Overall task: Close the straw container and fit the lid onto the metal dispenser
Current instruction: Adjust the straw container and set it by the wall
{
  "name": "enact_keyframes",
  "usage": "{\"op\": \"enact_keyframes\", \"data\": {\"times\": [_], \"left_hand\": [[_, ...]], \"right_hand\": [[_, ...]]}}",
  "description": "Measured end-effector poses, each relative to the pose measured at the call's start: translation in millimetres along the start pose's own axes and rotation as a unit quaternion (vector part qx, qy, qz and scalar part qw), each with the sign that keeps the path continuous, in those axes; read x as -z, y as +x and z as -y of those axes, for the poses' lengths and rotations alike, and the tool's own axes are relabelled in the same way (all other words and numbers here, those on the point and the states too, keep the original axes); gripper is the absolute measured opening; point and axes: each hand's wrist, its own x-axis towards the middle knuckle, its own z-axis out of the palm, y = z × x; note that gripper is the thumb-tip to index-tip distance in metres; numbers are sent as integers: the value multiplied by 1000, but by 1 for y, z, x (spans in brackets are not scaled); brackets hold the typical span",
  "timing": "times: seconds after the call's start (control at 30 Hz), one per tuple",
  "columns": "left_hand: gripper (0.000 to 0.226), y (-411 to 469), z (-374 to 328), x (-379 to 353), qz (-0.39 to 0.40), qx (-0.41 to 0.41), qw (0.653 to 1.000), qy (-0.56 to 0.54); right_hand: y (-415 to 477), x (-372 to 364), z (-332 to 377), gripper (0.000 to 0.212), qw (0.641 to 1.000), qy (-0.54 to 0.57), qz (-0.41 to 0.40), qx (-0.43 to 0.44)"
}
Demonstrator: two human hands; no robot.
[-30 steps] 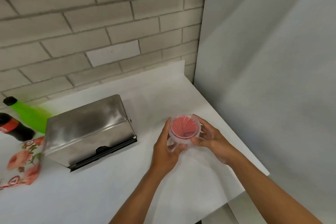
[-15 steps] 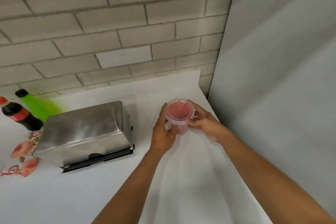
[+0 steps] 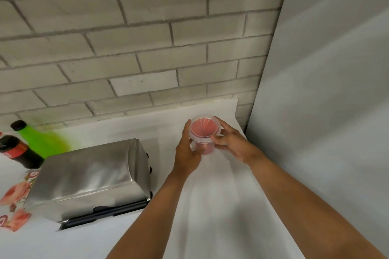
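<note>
Both hands close on a clear straw container (image 3: 203,132) packed with red straws at the far right of a white worktop (image 3: 221,206): the left hand (image 3: 187,153) cups its side, the right hand (image 3: 230,143) pinches the rim. The metal dispenser (image 3: 90,176) sits apart, left, with bottles (image 3: 31,145) behind.

Two bare forearms, no sleeves, hands (image 3: 207,145) without rings or gloves.

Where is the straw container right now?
Head view, centre-right: the straw container is held between left hand and right hand, right of the metal dispenser.
</note>
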Motion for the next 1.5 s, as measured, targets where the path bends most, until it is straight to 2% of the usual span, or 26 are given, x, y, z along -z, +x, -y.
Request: {"op": "enact_keyframes", "data": {"times": [0.83,0.9,1.07,1.13,1.17,1.33,1.5], "left_hand": [[89,42,10,-4,-17,-10,1000,-1],[95,40,10,-4,-9,0,1000,1],[131,23,-6,4,0,85,995,-61],[134,12,-20,12,-4,111,990,-91],[134,6,-28,18,-3,118,988,-99],[128,-20,-68,60,-3,121,986,-119],[117,-42,-91,121,-54,97,989,-95]], "right_hand": [[40,7,12,59,1000,-4,-11,-21],[41,8,12,67,999,-7,-15,-30],[35,10,19,114,996,-9,-76,-48],[25,9,29,132,993,-2,-111,-30],[20,8,34,134,991,-12,-130,-12],[-6,-18,62,102,971,-93,-190,109],[-30,-72,80,90,969,-109,-152,159]]}}
